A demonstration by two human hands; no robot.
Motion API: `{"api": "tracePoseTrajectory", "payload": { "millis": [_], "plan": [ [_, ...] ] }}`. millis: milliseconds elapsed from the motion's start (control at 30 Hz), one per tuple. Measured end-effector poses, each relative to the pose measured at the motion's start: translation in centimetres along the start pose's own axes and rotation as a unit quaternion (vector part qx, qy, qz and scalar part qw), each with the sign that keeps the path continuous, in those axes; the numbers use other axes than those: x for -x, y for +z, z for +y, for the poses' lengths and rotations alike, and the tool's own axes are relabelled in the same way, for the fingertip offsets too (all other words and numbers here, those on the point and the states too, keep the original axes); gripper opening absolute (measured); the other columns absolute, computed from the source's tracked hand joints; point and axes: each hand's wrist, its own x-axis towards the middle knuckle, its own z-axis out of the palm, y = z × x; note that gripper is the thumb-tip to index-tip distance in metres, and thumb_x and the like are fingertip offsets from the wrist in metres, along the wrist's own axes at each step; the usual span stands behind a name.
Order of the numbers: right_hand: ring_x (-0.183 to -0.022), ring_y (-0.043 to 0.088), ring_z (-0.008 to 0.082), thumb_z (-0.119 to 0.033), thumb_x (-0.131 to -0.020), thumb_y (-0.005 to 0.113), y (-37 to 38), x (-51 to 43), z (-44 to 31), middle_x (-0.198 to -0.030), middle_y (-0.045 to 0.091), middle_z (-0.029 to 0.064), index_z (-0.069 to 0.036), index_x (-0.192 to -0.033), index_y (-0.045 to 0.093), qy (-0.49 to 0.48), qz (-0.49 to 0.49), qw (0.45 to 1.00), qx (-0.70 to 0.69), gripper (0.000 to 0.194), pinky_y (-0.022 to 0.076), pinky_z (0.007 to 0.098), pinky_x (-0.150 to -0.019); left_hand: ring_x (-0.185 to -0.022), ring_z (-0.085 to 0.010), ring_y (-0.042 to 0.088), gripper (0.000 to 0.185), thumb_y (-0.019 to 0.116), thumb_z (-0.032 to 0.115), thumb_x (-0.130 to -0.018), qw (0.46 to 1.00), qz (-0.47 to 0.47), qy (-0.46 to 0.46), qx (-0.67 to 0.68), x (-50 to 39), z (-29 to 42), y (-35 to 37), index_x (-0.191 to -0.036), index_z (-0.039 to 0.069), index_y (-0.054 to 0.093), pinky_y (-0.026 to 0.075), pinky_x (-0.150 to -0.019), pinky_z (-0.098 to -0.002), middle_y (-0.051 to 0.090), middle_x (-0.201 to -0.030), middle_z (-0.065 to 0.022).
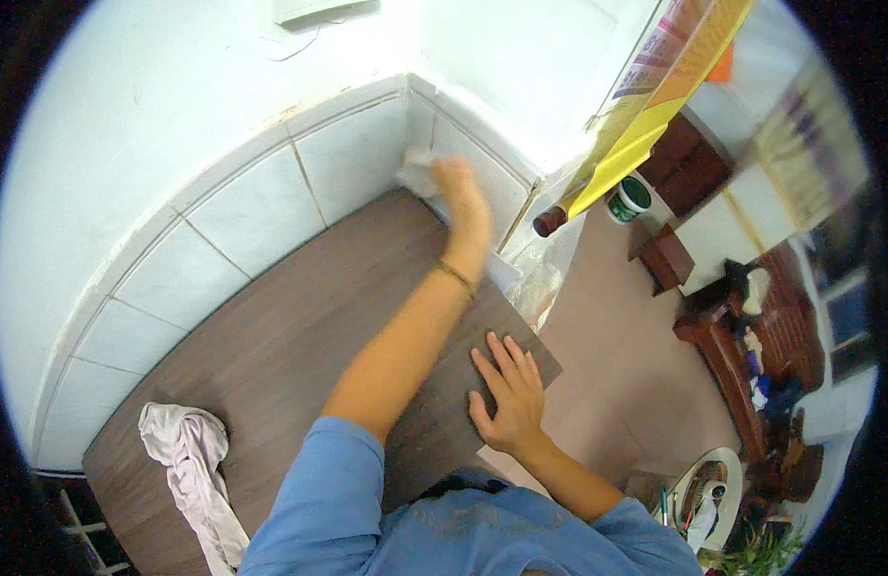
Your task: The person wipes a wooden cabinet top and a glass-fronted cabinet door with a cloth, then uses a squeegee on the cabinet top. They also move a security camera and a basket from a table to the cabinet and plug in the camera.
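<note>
My left hand (464,198) reaches to the tiled corner and is blurred. A crumpled white cloth or wipe (417,173) is at its fingertips, against the wall tiles just above the tabletop; the exact grip is unclear. My right hand (512,403) lies palm down with fingers spread on the dark wood-grain tabletop (293,345), near its right edge, and holds nothing. A pale pinkish cloth (192,461) lies bunched on the tabletop at the lower left, apart from both hands.
Pale wall tiles (239,187) border the table's far side. A yellow printed sheet on a dark rod (550,222) hangs at the right, with clear plastic sheeting below. Beyond lie the tiled floor (617,353), a green tub (629,199), wooden furniture and a fan (710,497).
</note>
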Motion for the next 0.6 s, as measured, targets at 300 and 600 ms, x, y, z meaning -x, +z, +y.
{"api": "tracePoseTrajectory", "payload": {
  "millis": [300, 600],
  "plan": [
    [-0.126, 0.041, 0.0387, -0.024, -0.072, 0.064, 0.9, 0.6, 0.8, -0.13, 0.05, 0.0171, -0.005, -0.112, 0.061, -0.004, 0.008, 1.0, -0.006, 0.045, 0.0322, 0.056, -0.102, -0.131, -0.0243, 0.032, 0.086, 0.028, 0.067, -0.092, 0.988, -0.025, 0.088, -0.128, 8.0, -3.4, 3.8, -0.14, -0.005, 0.027, 0.022, -0.11, -0.0337, 0.032, -0.143, -0.0154],
    [-0.129, 0.038, 0.0375, -0.023, -0.073, 0.062, 0.3, 0.0, -0.1, -0.139, 0.044, 0.0156, -0.007, -0.121, 0.059, 0.014, 0.001, 1.0, -0.007, 0.051, 0.0285, 0.0546, -0.105, -0.124, -0.0232, 0.038, 0.086, 0.03, 0.067, -0.091, 0.996, 0.019, -0.081, 0.02, 0.6, 1.7, 0.0, -0.134, -0.006, 0.038, 0.027, -0.106, -0.0334, 0.042, -0.135, -0.0155]
  ]
}}
